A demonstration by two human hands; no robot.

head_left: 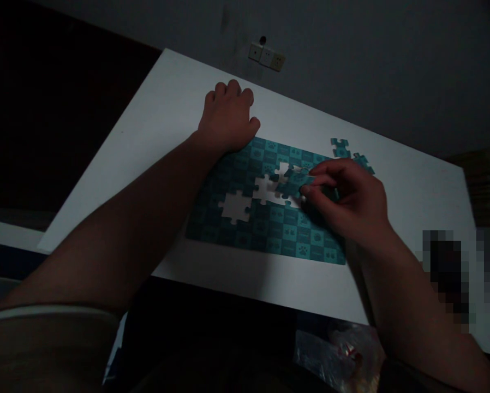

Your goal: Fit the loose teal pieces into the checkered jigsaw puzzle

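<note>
A teal checkered jigsaw puzzle (269, 229) with paw-print squares lies on the white table, with white gaps showing in its middle and at its left. My right hand (351, 194) pinches a jigsaw piece (294, 183) between thumb and fingers, over the middle gap. The piece looks slightly tilted and blurred; I cannot tell whether it touches the puzzle. Resting by the puzzle's upper left edge is my left hand (231, 114), back upward and fingers curled in, with no object visible in it. Two loose pieces, a nearer one (340, 147) and another (363, 162), lie beyond my right hand.
The white table (155, 103) stands close to a grey wall with sockets (266, 56). Its front edge runs below the puzzle. Under that edge, clear plastic bags (335, 355) show at the lower right. A pixelated patch covers the table's right side. The room is dim.
</note>
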